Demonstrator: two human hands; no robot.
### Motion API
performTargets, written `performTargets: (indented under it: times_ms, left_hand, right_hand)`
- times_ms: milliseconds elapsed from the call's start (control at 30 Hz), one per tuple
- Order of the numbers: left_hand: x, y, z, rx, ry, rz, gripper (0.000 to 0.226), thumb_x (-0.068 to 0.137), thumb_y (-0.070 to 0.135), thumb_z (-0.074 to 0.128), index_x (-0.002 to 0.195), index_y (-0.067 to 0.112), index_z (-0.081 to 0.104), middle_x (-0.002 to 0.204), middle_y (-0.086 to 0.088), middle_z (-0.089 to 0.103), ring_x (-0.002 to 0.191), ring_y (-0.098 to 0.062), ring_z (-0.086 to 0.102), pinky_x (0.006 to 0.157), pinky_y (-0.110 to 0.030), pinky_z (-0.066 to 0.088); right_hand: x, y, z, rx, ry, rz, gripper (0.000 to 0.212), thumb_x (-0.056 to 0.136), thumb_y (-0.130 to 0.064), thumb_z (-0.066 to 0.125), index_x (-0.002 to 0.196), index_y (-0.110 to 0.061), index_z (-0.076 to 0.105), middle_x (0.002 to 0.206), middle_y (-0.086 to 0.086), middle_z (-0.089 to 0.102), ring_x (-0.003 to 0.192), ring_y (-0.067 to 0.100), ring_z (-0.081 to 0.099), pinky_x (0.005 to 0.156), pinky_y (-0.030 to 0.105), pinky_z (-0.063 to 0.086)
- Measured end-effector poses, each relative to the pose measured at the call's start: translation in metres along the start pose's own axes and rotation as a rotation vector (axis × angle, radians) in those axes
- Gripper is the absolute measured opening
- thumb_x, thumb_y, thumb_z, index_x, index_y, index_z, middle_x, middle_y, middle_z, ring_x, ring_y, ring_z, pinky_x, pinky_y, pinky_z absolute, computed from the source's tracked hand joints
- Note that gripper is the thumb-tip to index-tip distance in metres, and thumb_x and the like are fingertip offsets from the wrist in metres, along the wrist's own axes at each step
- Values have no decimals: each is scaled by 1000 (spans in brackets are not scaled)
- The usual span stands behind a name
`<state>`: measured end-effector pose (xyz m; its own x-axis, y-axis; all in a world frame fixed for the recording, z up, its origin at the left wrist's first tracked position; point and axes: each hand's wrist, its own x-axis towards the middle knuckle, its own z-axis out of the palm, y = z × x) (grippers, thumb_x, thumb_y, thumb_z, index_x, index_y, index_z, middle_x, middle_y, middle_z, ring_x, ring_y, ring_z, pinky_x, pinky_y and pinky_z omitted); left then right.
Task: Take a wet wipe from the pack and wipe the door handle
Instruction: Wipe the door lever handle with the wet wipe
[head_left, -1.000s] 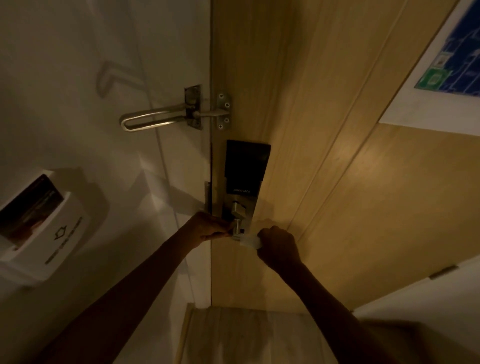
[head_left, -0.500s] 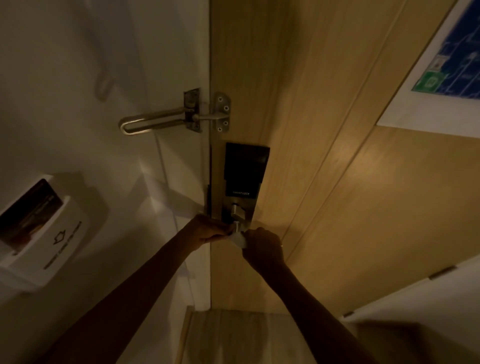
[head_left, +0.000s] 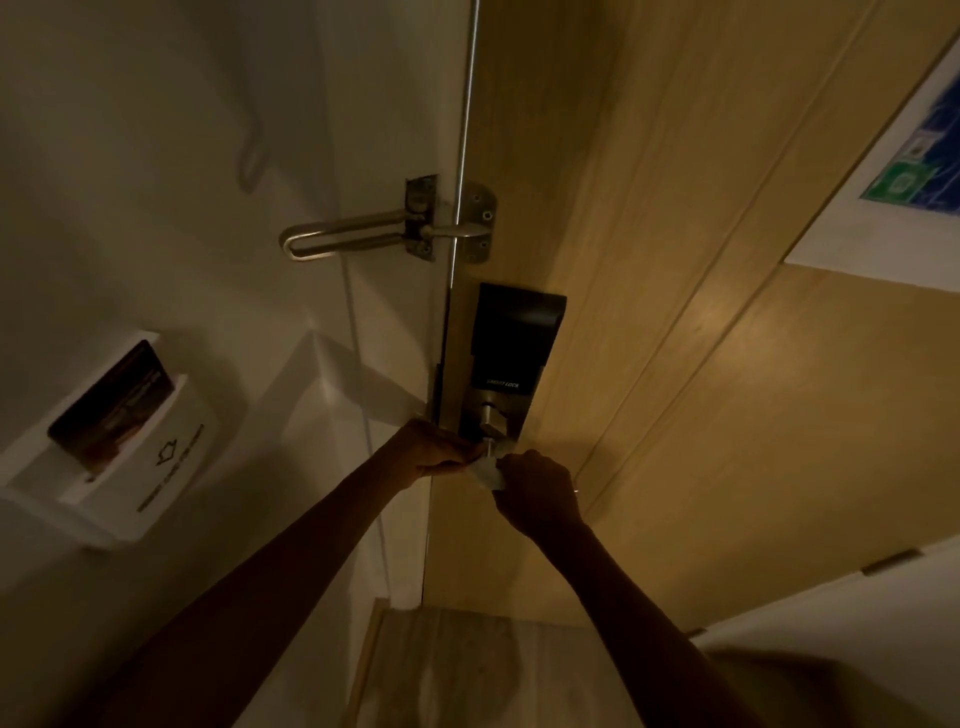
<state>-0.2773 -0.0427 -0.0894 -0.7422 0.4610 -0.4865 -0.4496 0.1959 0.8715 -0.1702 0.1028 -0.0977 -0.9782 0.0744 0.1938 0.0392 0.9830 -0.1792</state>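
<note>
Head view: over the last second the right hand (head_left: 537, 491) has slid from the outer end of the door handle (head_left: 493, 434) in toward the lock body, carrying the wet wipe (head_left: 488, 475) with it. The wipe now shows as a pale bunch pinched in that closed hand, pressed just under the lever. The left hand (head_left: 434, 449) stays curled shut against the door edge at the handle's 9 o'clock; what it grips is hidden. Judging by this, wiping is under way and the inner stretch is being covered.

The black lock panel (head_left: 511, 345) sits at the handle's 12 o'clock, the swing latch (head_left: 387, 234) higher still, a key-card holder (head_left: 117, 436) out at 9 o'clock. The thumb-turn above the lever crowds the wipe's path; the pack is not in view.
</note>
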Motion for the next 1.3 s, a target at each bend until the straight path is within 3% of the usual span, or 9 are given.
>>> performTargets:
  times_ms: [100,233,433,500,667,767,900,1133,1300]
  left_hand:
    - [-1,1,-2,46,-18,37,33,73,4,78,99,-13,66,96,-28,70,87,-32,70,79,-34,59]
    - [-3,1,-3,-31,-46,34,34,73,-3,76,103,-14,65,94,-23,72,76,-23,74,74,-32,62]
    - [-8,2,-3,-10,-78,63,39,75,-1,76,108,-17,62,103,-31,68,93,-35,70,78,-34,60]
    - [-8,3,-4,13,-91,77,42,75,1,76,110,-17,61,112,-33,64,102,-41,66,83,-37,58]
    - [-7,4,-3,100,-95,76,14,78,1,74,90,-1,67,95,-20,66,66,-16,70,65,-26,59]
    - [-8,4,-4,44,-106,86,9,78,0,74,83,-4,68,89,-21,66,66,-20,69,69,-26,59]
    - [-10,4,-5,42,-85,85,24,76,1,75,96,-11,66,98,-25,69,82,-28,72,79,-31,60]
    - [-15,6,0,3,-79,131,7,77,-5,71,78,0,67,64,-2,73,59,-11,72,56,-18,57]
    - [-13,6,-2,25,-79,153,9,77,-6,70,75,1,65,56,0,71,54,-9,70,56,-18,57]
  right_hand:
    - [-9,23,-5,-14,-111,-33,28,84,-27,64,108,-11,65,91,12,68,83,28,65,71,34,50]
    - [-19,26,-31,57,-286,-79,74,84,-55,61,139,-10,40,131,9,56,116,27,54,93,35,42]
    - [-13,14,-40,205,-208,-99,38,99,-49,32,98,-21,57,80,3,62,73,24,61,63,36,45]
    - [-11,13,-30,102,-145,-179,31,100,-40,38,108,-18,59,87,5,66,74,24,63,60,37,50]
    - [-17,16,-16,2,-41,-307,27,92,-24,58,116,-14,51,81,7,65,61,21,59,51,25,38]
    - [-22,33,-17,-58,-1,-334,34,87,-18,65,113,-15,44,78,7,63,58,20,56,51,27,36]
    - [-15,7,-14,39,-59,-240,31,94,-27,55,121,-12,49,97,6,64,74,18,60,63,26,43]
    - [-20,27,-8,-50,-16,-272,22,97,-35,40,107,-18,49,79,3,61,60,17,55,56,29,38]
    - [-13,6,4,-42,23,-224,26,90,-25,60,112,-13,51,84,7,65,61,17,60,55,30,47]
